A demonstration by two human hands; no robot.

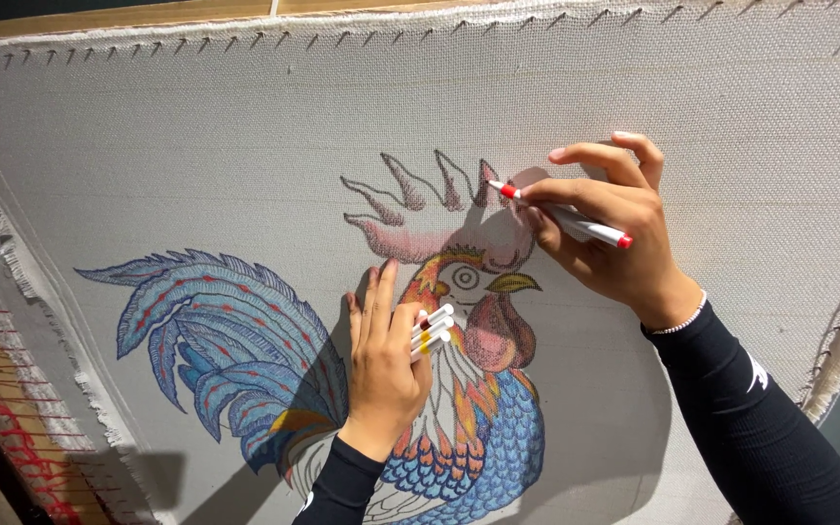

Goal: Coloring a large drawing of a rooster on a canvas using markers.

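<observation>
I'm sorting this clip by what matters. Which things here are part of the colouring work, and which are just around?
In use:
right hand holding a red marker at the rooster's comb
left hand holding spare markers, resting on the cloth

Just around:
wooden frame
red threads at the left edge

I'm colouring a rooster drawing (410,369) with blue scaled tail and breast, orange neck, pale pink comb (half-shaded) on grey woven cloth (731,107), using a white red-capped marker (561,216); my sleeves (760,418) are showing black.
</observation>
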